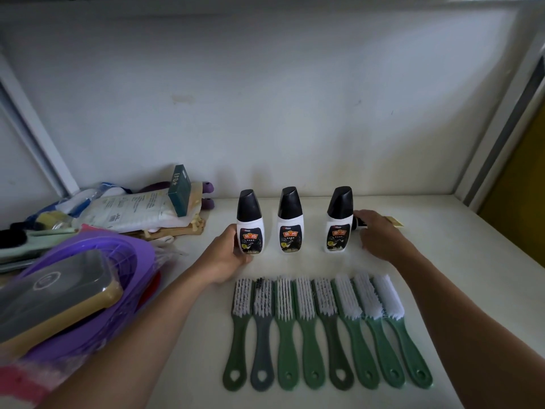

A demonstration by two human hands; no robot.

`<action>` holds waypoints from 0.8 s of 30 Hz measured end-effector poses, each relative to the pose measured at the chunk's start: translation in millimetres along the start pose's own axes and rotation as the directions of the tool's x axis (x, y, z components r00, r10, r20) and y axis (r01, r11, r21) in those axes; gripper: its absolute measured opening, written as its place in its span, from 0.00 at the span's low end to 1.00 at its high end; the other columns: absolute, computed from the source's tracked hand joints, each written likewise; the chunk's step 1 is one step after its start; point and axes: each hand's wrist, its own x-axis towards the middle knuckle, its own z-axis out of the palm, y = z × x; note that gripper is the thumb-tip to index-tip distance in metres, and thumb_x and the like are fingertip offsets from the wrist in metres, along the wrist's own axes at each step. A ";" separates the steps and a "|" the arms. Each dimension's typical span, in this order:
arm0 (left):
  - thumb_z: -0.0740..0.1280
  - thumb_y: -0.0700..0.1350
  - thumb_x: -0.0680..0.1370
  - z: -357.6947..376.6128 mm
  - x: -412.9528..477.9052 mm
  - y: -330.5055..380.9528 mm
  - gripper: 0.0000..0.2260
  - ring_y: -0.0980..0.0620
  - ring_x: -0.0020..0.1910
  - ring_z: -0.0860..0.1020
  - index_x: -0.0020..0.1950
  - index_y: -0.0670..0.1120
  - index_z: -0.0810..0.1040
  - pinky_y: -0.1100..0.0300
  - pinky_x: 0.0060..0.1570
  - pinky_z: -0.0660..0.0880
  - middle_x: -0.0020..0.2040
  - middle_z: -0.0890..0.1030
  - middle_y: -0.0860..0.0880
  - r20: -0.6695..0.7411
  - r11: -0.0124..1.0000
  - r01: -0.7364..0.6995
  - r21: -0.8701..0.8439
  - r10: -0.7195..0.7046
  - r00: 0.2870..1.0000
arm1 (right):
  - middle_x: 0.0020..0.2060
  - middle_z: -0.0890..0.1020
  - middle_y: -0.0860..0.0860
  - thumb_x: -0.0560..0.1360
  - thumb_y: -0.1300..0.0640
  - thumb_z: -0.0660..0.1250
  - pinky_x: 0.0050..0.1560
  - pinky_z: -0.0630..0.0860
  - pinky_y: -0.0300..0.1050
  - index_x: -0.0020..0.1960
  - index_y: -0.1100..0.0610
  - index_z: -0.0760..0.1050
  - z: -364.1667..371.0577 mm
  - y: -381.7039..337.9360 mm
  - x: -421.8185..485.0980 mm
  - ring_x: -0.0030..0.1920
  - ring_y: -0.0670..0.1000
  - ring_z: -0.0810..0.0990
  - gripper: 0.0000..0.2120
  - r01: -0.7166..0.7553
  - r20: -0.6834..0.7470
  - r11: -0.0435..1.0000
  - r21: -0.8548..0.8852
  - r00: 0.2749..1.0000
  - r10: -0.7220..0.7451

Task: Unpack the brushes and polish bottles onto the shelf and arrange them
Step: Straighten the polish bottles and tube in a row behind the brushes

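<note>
The leftmost bottle point(250, 224) is grasped by the left hand point(228, 255) and a lying bottle point(360, 223) by the right hand point(380, 234); both should be stood level with the row.

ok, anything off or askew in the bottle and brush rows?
Yes. A fourth bottle lies on its side under the right hand, behind the right upright bottle. The second brush is grey among green ones. The rightmost three brushes lean left.

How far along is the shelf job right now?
Done: eight brushes lie in a row; three polish bottles stand upright behind them. In hand: left hand grips the leftmost bottle; right hand covers a fourth bottle. Left: stand that one, even spacing.
</note>
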 end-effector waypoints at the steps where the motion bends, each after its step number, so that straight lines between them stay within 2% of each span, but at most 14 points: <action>1: 0.72 0.43 0.77 -0.6 0.2 -0.7 0.24 0.48 0.60 0.78 0.70 0.49 0.68 0.55 0.59 0.71 0.61 0.80 0.49 0.001 1.000 0.002 -0.002 -0.002 1.000 | 0.59 0.79 0.55 0.73 0.66 0.55 0.51 0.69 0.44 0.59 0.53 0.77 1.5 1.3 2.2 0.52 0.54 0.75 0.20 0.019 -0.009 1.000 -0.017 1.000 -0.020; 3: 0.72 0.43 0.77 -1.2 0.7 -0.9 0.24 0.49 0.61 0.77 0.70 0.48 0.67 0.56 0.58 0.70 0.62 0.79 0.49 0.006 1.000 0.006 -0.003 -0.006 1.000 | 0.52 0.80 0.54 0.77 0.60 0.56 0.46 0.66 0.42 0.50 0.52 0.77 0.7 3.5 4.3 0.46 0.52 0.75 0.11 0.020 -0.056 0.999 -0.046 0.998 -0.022; 5: 0.72 0.44 0.77 -0.9 0.4 -0.1 0.24 0.49 0.62 0.77 0.70 0.48 0.67 0.57 0.57 0.69 0.62 0.79 0.50 0.010 1.000 0.014 0.001 -0.014 1.000 | 0.47 0.79 0.53 0.81 0.54 0.56 0.41 0.66 0.43 0.46 0.53 0.76 -0.2 5.4 1.5 0.43 0.53 0.75 0.11 0.007 -0.099 0.998 -0.069 0.995 -0.013; 7: 0.72 0.44 0.77 -0.5 -0.2 1.0 0.24 0.49 0.62 0.77 0.70 0.48 0.67 0.57 0.58 0.68 0.62 0.79 0.50 0.007 1.000 0.012 0.001 -0.012 1.000 | 0.45 0.76 0.51 0.81 0.53 0.58 0.38 0.66 0.44 0.44 0.54 0.75 -0.8 8.1 -2.7 0.43 0.54 0.76 0.11 0.002 -0.128 0.995 -0.103 0.992 -0.016; 11: 0.72 0.45 0.77 -1.2 -1.1 2.4 0.24 0.50 0.62 0.76 0.71 0.48 0.67 0.58 0.57 0.68 0.63 0.79 0.49 0.016 1.000 0.012 -0.008 -0.012 1.000 | 0.49 0.75 0.53 0.79 0.55 0.62 0.37 0.70 0.44 0.45 0.56 0.77 -3.6 13.1 -3.8 0.39 0.53 0.77 0.08 -0.055 -0.166 0.989 -0.134 0.986 0.032; 15: 0.71 0.46 0.78 -2.5 -2.5 3.5 0.24 0.52 0.61 0.75 0.71 0.49 0.66 0.58 0.57 0.67 0.63 0.78 0.50 0.033 1.000 0.014 -0.013 -0.014 0.999 | 0.51 0.67 0.54 0.75 0.55 0.67 0.41 0.73 0.46 0.48 0.57 0.74 -11.9 14.6 -6.8 0.36 0.54 0.76 0.06 -0.188 -0.168 0.978 -0.094 0.971 0.170; 18: 0.70 0.46 0.78 -2.7 -3.4 4.9 0.24 0.53 0.59 0.74 0.72 0.49 0.65 0.58 0.56 0.66 0.62 0.77 0.51 0.037 1.000 0.022 -0.004 -0.022 0.999 | 0.50 0.71 0.57 0.75 0.53 0.65 0.43 0.73 0.46 0.47 0.55 0.75 -15.9 20.3 -6.6 0.36 0.55 0.75 0.05 -0.225 -0.213 0.969 -0.098 0.956 0.200; 22: 0.71 0.46 0.78 -3.1 -3.5 5.2 0.23 0.52 0.60 0.76 0.71 0.49 0.66 0.58 0.56 0.67 0.62 0.78 0.50 0.033 1.000 0.018 -0.004 -0.018 0.999 | 0.50 0.77 0.59 0.76 0.51 0.67 0.44 0.72 0.47 0.54 0.59 0.74 -14.9 30.7 -2.2 0.47 0.61 0.78 0.13 -0.251 -0.250 0.967 -0.043 0.940 0.233; 24: 0.71 0.46 0.78 -3.4 -4.2 4.5 0.23 0.52 0.60 0.76 0.70 0.49 0.66 0.58 0.56 0.68 0.61 0.78 0.51 0.035 1.000 0.019 -0.007 -0.018 0.999 | 0.47 0.79 0.59 0.75 0.49 0.70 0.42 0.71 0.46 0.55 0.63 0.73 -16.0 32.5 -1.9 0.48 0.60 0.78 0.18 -0.304 -0.213 0.953 0.015 0.930 0.300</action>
